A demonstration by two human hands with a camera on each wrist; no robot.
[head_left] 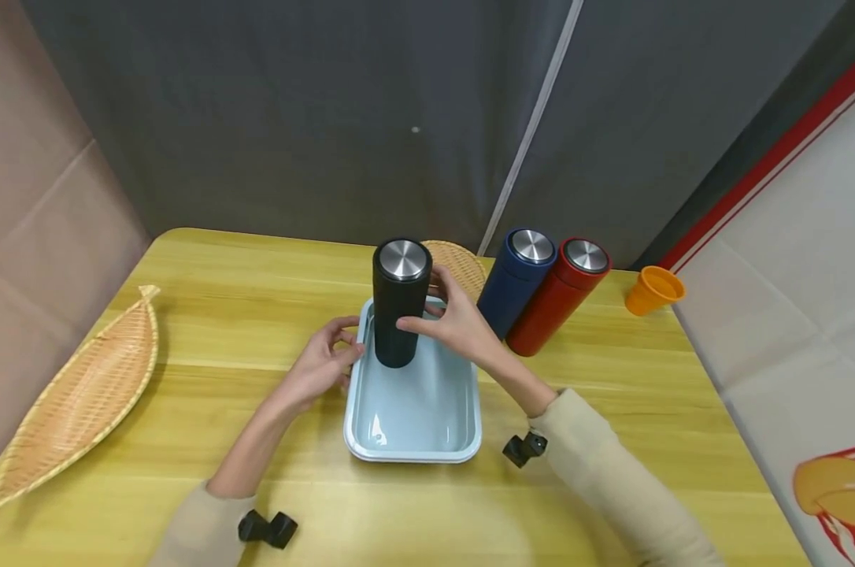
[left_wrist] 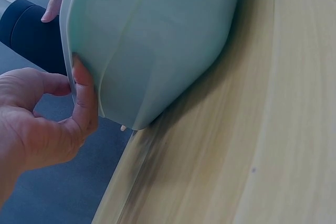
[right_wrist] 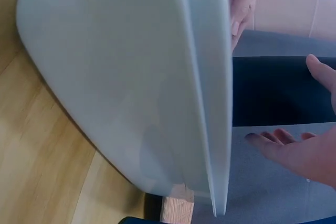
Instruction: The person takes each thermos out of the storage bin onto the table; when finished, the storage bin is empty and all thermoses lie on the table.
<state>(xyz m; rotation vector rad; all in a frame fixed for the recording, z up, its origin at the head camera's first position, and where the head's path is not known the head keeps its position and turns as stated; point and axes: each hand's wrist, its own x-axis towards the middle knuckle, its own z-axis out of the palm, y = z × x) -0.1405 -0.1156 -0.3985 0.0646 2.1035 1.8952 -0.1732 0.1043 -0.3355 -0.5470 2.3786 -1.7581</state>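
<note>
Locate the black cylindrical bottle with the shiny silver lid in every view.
Head: black cylindrical bottle near centre, upright over the glossy pale-blue rectangular tray.
Left wrist: bottle at upper left, partly behind the tray.
Right wrist: bottle at right, beyond the tray's rim.
Shared landmark: the tray.

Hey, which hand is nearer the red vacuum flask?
Right. The right hand is left of the red flask, with the blue flask between; the left hand is farther left, gripping the light-blue container.

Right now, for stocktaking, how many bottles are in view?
3: the black bottle in the tub; the blue bottle and red bottle, side by side, to the tub's right.
</note>
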